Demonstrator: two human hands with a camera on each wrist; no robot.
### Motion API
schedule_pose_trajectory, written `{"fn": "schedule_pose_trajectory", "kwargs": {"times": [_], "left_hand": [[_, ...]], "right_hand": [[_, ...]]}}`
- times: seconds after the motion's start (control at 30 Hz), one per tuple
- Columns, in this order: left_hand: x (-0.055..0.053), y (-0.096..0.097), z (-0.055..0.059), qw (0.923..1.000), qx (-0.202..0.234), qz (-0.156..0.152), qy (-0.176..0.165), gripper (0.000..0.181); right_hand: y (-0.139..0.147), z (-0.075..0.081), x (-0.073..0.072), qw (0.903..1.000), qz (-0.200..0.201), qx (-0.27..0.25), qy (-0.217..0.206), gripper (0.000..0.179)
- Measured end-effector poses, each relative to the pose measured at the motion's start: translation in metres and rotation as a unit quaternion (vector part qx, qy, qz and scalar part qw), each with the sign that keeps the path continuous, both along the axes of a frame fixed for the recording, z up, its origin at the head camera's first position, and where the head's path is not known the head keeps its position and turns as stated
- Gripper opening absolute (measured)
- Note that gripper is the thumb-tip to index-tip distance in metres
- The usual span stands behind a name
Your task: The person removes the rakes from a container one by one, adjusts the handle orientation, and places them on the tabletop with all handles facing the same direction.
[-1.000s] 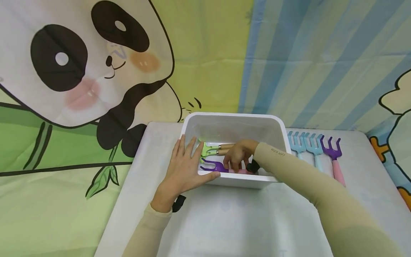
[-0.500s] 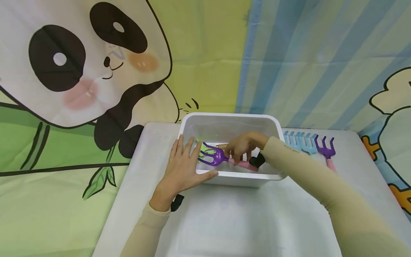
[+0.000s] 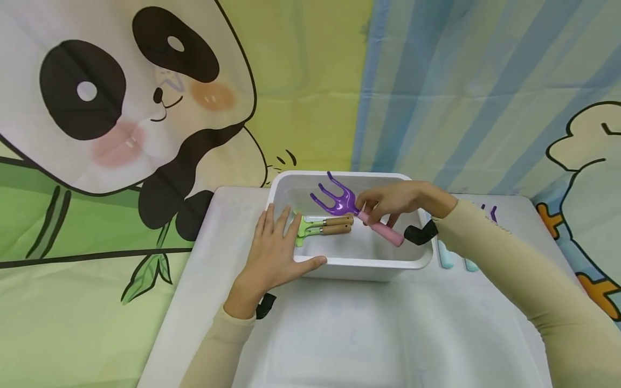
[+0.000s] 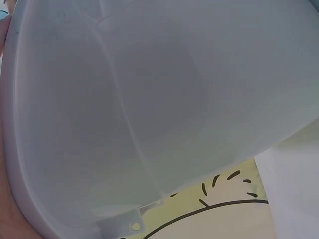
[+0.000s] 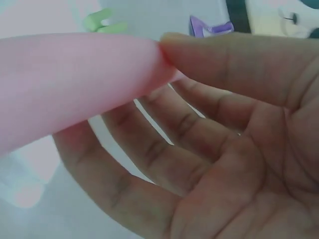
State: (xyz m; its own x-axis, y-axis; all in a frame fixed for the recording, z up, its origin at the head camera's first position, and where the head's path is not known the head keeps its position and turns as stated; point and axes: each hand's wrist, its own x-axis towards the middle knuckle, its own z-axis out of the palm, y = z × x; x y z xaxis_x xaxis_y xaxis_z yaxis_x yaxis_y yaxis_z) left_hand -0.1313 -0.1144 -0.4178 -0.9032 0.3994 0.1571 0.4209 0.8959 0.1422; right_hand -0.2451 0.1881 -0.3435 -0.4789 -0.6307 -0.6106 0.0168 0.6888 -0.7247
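In the head view my right hand [image 3: 400, 198] pinches the pink handle of a hand fork [image 3: 343, 203] with three purple tines. The fork is raised over the white bin [image 3: 366, 263], tines pointing up and to the left. Close up in the right wrist view, thumb and fingertips meet on the pink handle [image 5: 75, 82]. My left hand [image 3: 276, 250] rests on the bin's left rim, its fingers straight and spread. Beneath the fork, two green hand tools [image 3: 303, 229] with wooden handles lie on the bin's floor, their heads partly hidden by the left fingers.
Right of the bin, light blue handles [image 3: 444, 256] and purple tines [image 3: 493, 214] show on the white table [image 3: 335, 334], mostly covered by the right forearm. Behind the bin hangs a printed panda curtain [image 3: 301, 81]. The bin's outer wall [image 4: 159, 99] fills the left wrist view.
My right hand has lifted the purple fork off the bin's floor, moving up and to the right, and the fork has tilted. The green tools are uncovered. The left hand keeps its place.
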Motion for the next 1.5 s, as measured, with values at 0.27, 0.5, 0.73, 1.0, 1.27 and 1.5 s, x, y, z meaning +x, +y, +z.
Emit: {"fn": "schedule_pose_trajectory", "kwargs": {"times": [0.27, 0.5, 0.73, 1.0, 1.27, 1.5], "left_hand": [[0.0, -0.001, -0.001, 0.9999, 0.009, -0.008, 0.01, 0.117], [0.0, 0.0, -0.001, 0.9999, 0.003, -0.007, 0.012, 0.117], [-0.001, 0.0, -0.003, 0.9999, 0.002, -0.006, 0.013, 0.117], [0.0, 0.0, -0.003, 0.9998, 0.01, -0.008, 0.018, 0.116], [0.001, 0.0, -0.003, 0.9998, 0.013, -0.006, 0.015, 0.117], [0.0, 0.001, -0.003, 0.9998, 0.011, -0.008, 0.016, 0.117]], "right_hand": [[0.032, 0.037, 0.021, 0.9865, -0.128, -0.101, 0.016, 0.047], [0.063, 0.048, 0.048, 0.9794, -0.163, -0.106, 0.054, 0.051], [0.096, 0.041, 0.08, 0.9709, -0.189, -0.104, 0.105, 0.047], [0.139, 0.005, 0.125, 0.9529, -0.251, -0.111, 0.13, 0.045], [0.185, -0.05, 0.16, 0.9459, -0.291, -0.126, 0.07, 0.049], [0.199, -0.1, 0.186, 0.9333, -0.325, -0.153, -0.013, 0.043]]}}
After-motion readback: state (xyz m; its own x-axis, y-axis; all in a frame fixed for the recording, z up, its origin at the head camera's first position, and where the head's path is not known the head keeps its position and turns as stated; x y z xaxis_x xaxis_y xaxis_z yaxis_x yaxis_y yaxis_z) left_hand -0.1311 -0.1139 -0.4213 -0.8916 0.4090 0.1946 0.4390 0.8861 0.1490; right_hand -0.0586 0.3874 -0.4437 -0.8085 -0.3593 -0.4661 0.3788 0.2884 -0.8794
